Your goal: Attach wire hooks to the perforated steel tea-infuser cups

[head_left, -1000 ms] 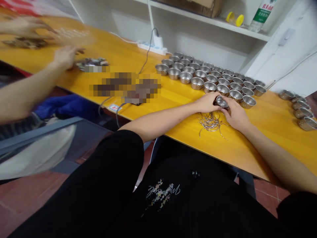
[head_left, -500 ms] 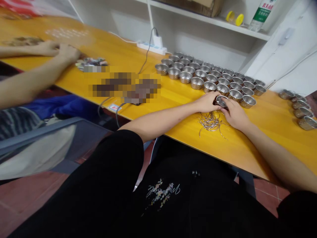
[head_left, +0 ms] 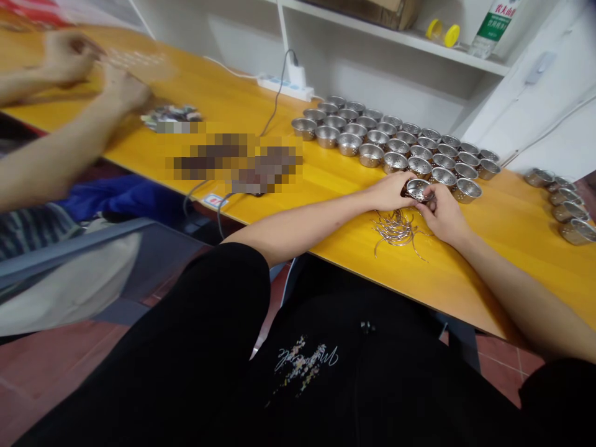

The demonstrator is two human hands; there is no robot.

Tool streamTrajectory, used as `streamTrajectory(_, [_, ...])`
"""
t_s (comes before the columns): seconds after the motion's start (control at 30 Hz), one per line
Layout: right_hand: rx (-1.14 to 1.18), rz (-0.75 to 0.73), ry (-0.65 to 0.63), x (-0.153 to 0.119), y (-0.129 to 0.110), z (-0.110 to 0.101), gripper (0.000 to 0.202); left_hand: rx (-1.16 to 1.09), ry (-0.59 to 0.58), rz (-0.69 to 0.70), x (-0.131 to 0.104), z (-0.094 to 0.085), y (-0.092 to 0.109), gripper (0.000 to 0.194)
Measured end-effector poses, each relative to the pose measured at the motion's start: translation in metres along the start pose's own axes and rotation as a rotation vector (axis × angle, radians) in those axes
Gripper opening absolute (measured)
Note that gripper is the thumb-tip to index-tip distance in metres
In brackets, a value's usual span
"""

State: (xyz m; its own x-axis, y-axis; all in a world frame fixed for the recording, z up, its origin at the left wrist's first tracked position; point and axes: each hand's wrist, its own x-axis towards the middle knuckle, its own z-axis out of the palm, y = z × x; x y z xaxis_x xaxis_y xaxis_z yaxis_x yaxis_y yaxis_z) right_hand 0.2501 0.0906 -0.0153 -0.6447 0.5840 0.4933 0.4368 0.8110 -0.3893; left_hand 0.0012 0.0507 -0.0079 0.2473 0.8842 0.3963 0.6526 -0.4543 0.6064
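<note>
A perforated metal cup (head_left: 418, 190) is held upright between my hands, just above the yellow table. My left hand (head_left: 395, 190) grips its left side. My right hand (head_left: 441, 212) is at the cup's right side, its thumb and fingers pinched near the rim; anything small between them is too tiny to make out. Below my hands lies a loose pile of thin curved metal wires (head_left: 397, 230). Behind them stand rows of similar metal cups (head_left: 371, 155), open side up.
More cups (head_left: 577, 231) stand at the right. A power strip (head_left: 285, 88) with cables lies by the shelf (head_left: 395, 38). Blurred-out objects (head_left: 267, 169) lie left of my arm. At the far left another person's hands (head_left: 123, 90) work beside small colourful pieces (head_left: 172, 117).
My right hand's fingers have drawn back from inside the cup to its right rim and bent. My left hand has stayed put. The other person's far hand has lifted and shifted left.
</note>
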Motion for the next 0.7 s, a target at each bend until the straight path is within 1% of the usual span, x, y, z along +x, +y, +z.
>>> streamTrajectory(0.1, [0.029, -0.025, 0.031, 0.0000, -0.0003, 0.0003, 0.025, -0.007, 0.001, 0.003, -0.0008, -0.0010, 0.0017, 0.049])
streamTrajectory(0.17, [0.038, -0.036, 0.040, 0.0003, -0.0004, 0.0004, 0.028, -0.009, 0.003, 0.002, -0.0011, -0.0015, 0.0027, 0.050])
streamTrajectory(0.33, [0.052, -0.028, 0.059, 0.0004, -0.0009, 0.0007, 0.031, -0.004, 0.002, -0.003, -0.0015, -0.0025, 0.0034, 0.050])
streamTrajectory(0.5, [0.025, -0.004, 0.059, 0.0007, -0.0005, 0.0013, 0.034, 0.015, -0.008, -0.015, -0.0010, -0.0021, 0.0032, 0.049])
streamTrajectory(0.7, [-0.028, -0.044, 0.031, 0.0016, -0.0018, 0.0002, 0.031, 0.041, -0.009, -0.036, -0.0010, -0.0021, 0.0056, 0.050])
